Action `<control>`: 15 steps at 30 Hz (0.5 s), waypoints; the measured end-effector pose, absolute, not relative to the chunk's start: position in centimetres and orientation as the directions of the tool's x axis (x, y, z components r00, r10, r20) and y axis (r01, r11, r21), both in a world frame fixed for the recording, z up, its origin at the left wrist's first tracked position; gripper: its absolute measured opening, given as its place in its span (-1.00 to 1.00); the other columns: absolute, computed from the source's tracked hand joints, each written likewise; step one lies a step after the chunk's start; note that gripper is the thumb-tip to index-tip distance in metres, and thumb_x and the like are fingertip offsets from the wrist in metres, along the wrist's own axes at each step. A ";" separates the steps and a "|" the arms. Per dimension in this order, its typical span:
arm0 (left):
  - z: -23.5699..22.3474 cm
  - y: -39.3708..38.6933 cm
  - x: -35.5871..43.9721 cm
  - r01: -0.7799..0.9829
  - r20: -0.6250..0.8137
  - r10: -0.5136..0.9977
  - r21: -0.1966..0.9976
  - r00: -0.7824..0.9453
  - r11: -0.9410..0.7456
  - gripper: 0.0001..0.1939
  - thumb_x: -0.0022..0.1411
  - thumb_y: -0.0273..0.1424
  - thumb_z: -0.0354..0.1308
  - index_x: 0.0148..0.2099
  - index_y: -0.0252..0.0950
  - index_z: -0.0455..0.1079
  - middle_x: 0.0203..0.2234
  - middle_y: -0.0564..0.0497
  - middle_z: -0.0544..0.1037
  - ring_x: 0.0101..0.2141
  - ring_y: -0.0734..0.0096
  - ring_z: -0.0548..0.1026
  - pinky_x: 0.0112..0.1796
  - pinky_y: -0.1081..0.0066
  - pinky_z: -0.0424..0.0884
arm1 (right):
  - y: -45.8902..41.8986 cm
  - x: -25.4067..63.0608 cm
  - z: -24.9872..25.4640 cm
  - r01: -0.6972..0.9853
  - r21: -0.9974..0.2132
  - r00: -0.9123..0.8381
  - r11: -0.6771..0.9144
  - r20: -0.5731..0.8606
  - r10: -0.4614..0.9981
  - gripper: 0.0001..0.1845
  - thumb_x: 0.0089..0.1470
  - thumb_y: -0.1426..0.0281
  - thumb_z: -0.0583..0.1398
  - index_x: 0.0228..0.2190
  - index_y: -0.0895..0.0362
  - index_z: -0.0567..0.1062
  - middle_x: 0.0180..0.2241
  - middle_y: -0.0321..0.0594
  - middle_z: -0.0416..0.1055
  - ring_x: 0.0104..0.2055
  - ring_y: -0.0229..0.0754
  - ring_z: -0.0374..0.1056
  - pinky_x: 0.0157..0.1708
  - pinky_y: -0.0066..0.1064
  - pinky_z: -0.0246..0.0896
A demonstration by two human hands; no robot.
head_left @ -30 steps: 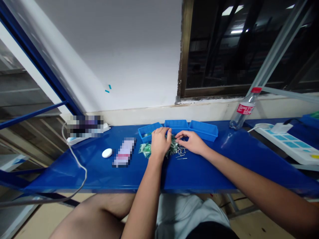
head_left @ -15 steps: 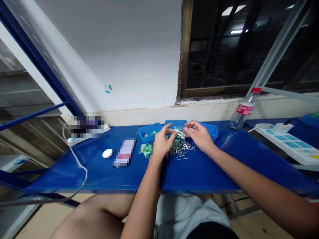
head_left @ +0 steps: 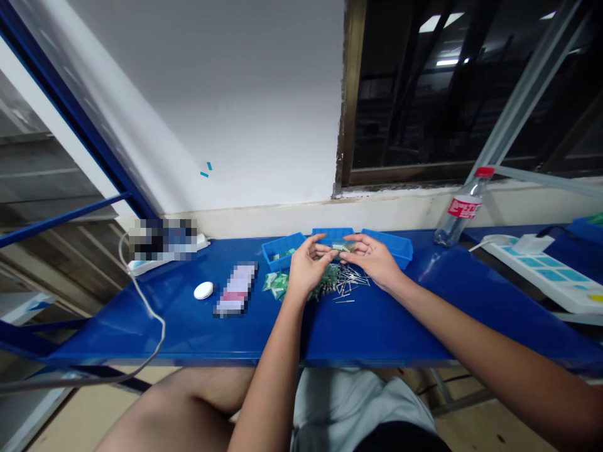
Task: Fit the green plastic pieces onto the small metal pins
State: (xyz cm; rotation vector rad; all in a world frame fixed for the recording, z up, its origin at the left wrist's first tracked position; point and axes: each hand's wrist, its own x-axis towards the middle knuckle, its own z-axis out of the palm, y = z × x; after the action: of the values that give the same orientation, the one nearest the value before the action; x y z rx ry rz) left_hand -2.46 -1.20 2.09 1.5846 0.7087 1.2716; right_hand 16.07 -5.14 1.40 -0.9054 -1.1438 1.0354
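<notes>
Between my left hand [head_left: 308, 263] and my right hand [head_left: 374, 260] is a small clear plastic bag [head_left: 343, 246] with pale pieces in it. The fingers of both hands pinch it from either side, above the table. Below it lies a heap of loose metal rivets [head_left: 351, 280], with thin shanks pointing various ways. Left of the heap, partly behind my left hand, are small green-tinted plastic bags [head_left: 277, 284]. Behind the hands stand a left blue bin [head_left: 277, 249] with some green bags in it, a middle blue bin [head_left: 332, 233] and a right blue bin [head_left: 398, 246], partly hidden.
The blue table [head_left: 211, 339] carries a phone [head_left: 235, 289] and a white oval object [head_left: 203, 290] on the left. A plastic bottle with a red cap [head_left: 464, 207] stands at the back right, near a white power strip [head_left: 541, 270]. A cable [head_left: 157, 317] hangs at left.
Both hands rose from the heap with the small bag between them. My right hand first moved right, uncovering more rivets. Since then the fingers have closed nearer together on the bag.
</notes>
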 end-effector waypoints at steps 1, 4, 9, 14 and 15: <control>2.0 -1.2 -2.4 -0.118 0.402 0.867 0.916 0.295 -0.384 -0.46 0.19 -0.35 0.44 0.18 -0.31 0.43 -0.25 -0.09 0.66 -0.23 0.32 0.65 -0.12 0.31 0.57 | -5.1 16.1 1.4 -0.161 -0.947 0.101 0.279 0.265 0.959 -0.35 -0.20 0.23 0.56 -0.08 0.10 0.52 -0.26 -0.18 0.65 -0.20 -0.06 0.59 -0.08 -0.15 0.55; 1.9 -1.1 -2.4 -0.117 0.414 0.856 0.910 0.308 -0.398 -0.50 0.21 -0.37 0.42 0.17 -0.30 0.44 -0.21 -0.10 0.66 -0.18 0.29 0.66 -0.08 0.28 0.57 | -5.1 16.3 1.5 -0.137 -0.956 0.110 0.259 0.245 0.963 -0.36 -0.22 0.21 0.56 -0.11 0.10 0.52 -0.29 -0.19 0.65 -0.26 -0.06 0.60 -0.10 -0.13 0.56; 1.9 -1.0 -2.5 -0.102 0.421 0.856 0.906 0.299 -0.410 -0.56 0.21 -0.37 0.42 0.12 -0.29 0.47 -0.21 -0.12 0.68 -0.17 0.25 0.67 -0.06 0.23 0.58 | -5.2 16.3 1.6 -0.132 -0.961 0.113 0.242 0.228 0.967 -0.39 -0.21 0.23 0.56 -0.12 0.09 0.53 -0.29 -0.17 0.67 -0.30 -0.07 0.61 -0.11 -0.12 0.56; 2.0 -0.9 -2.6 -0.120 0.432 0.851 0.901 0.299 -0.416 -0.55 0.20 -0.38 0.43 0.11 -0.30 0.47 -0.20 -0.13 0.68 -0.15 0.23 0.66 -0.04 0.21 0.59 | -5.2 16.2 1.3 -0.186 -0.954 0.090 0.237 0.223 0.971 -0.42 -0.19 0.22 0.56 -0.15 0.11 0.53 -0.20 -0.12 0.68 -0.20 -0.04 0.62 -0.04 -0.09 0.56; 2.0 -1.0 -2.5 -0.118 0.434 0.849 0.900 0.300 -0.419 -0.55 0.20 -0.38 0.43 0.11 -0.31 0.47 -0.20 -0.14 0.68 -0.15 0.23 0.66 -0.04 0.20 0.59 | -5.1 16.2 1.3 -0.192 -0.953 0.090 0.234 0.221 0.971 -0.44 -0.19 0.22 0.56 -0.17 0.11 0.54 -0.21 -0.13 0.68 -0.21 -0.05 0.62 -0.05 -0.10 0.56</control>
State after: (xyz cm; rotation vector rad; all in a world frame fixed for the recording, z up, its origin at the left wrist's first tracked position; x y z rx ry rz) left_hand -2.54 -0.97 2.00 1.6236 0.6804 1.2852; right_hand 16.18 -5.13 1.26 -0.9260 -1.1135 1.0811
